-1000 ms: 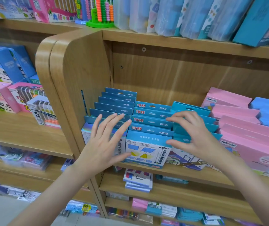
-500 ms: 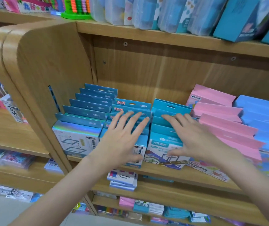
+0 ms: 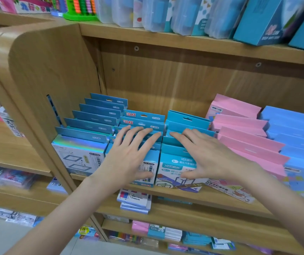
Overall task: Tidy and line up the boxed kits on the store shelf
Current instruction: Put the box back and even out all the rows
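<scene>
Three rows of blue boxed kits stand on the wooden shelf. The left row has a shiny silver front and stands untouched against the side panel. My left hand lies flat with straight spread fingers on the tops of the middle row, thumb against the front box. My right hand lies the same way on the third row of teal kits, its thumb on the front box's face. Both front boxes are partly hidden by my hands.
Pink boxes and light blue boxes fill the shelf to the right. A rounded wooden side panel bounds the left. Clear cases and blue boxes stand on the shelf above. Small packs lie on lower shelves.
My left hand moved from in front of the left row onto the middle row. My right hand flattened from a pinch on the teal boxes. The view shifted right.
</scene>
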The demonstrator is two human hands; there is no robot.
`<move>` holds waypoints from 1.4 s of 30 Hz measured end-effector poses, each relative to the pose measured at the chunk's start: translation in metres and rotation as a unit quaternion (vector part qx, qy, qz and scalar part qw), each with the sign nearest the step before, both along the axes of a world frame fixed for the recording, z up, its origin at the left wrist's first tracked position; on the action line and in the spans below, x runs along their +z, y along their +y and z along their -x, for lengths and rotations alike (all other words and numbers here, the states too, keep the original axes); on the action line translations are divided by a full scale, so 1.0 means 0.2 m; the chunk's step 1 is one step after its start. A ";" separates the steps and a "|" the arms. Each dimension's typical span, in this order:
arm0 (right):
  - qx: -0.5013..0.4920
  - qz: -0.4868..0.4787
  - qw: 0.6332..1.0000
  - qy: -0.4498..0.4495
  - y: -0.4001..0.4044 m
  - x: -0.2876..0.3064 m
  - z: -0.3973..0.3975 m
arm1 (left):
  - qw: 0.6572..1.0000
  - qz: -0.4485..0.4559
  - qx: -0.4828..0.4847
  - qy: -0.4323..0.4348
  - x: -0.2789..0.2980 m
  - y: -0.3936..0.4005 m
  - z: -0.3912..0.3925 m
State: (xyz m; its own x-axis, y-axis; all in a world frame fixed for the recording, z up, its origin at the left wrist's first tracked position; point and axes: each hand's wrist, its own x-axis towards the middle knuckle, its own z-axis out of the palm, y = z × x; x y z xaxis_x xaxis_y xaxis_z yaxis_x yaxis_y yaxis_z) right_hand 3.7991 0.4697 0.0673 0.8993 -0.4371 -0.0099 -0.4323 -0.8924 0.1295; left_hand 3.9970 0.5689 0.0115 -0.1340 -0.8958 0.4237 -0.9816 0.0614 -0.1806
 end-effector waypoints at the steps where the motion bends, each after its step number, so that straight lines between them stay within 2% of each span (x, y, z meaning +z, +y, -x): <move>1: -0.003 0.003 1.000 -0.001 0.00 0.00 0.00 | 1.000 0.001 0.000 0.001 0.00 0.00 0.00; 6: -0.023 -0.023 0.999 -0.014 0.02 0.03 0.01 | 1.000 -0.002 -0.011 -0.001 0.01 0.00 0.04; 9: -0.041 -0.110 0.983 -0.141 -0.04 0.14 0.07 | 1.000 -0.003 -0.014 -0.002 0.03 -0.02 0.06; 11: -0.056 -0.100 0.978 -0.177 -0.14 0.20 0.09 | 1.000 -0.005 -0.022 -0.002 0.04 -0.03 0.08; 13: -0.074 -0.090 0.984 -0.138 -0.26 0.23 0.08 | 0.999 -0.011 -0.031 0.002 0.05 -0.05 0.10; 16: -0.050 -0.127 0.988 -0.066 -0.38 0.22 0.02 | 0.999 -0.011 -0.048 0.014 0.07 -0.08 0.13; 21: -0.040 -0.144 0.989 0.012 -0.45 0.15 -0.03 | 0.997 0.000 -0.054 0.048 0.06 -0.10 0.14; 29: -0.056 -0.202 0.977 -0.044 -0.44 0.14 -0.05 | 0.996 0.008 -0.068 0.059 0.07 -0.11 0.12; 34: -0.057 -0.184 0.981 -0.013 -0.45 0.12 -0.08 | 0.996 -0.006 -0.066 0.065 0.07 -0.11 0.10; 38: -0.048 -0.218 0.975 -0.004 -0.46 0.14 -0.08 | 0.996 -0.025 -0.062 0.051 0.08 -0.12 0.10; 40: -0.039 -0.269 0.962 -0.039 -0.46 0.18 -0.07 | 0.996 -0.035 -0.064 0.046 0.10 -0.13 0.09; 42: -0.035 -0.296 0.948 -0.111 -0.47 0.21 -0.06 | 0.996 -0.040 -0.067 0.043 0.12 -0.13 0.09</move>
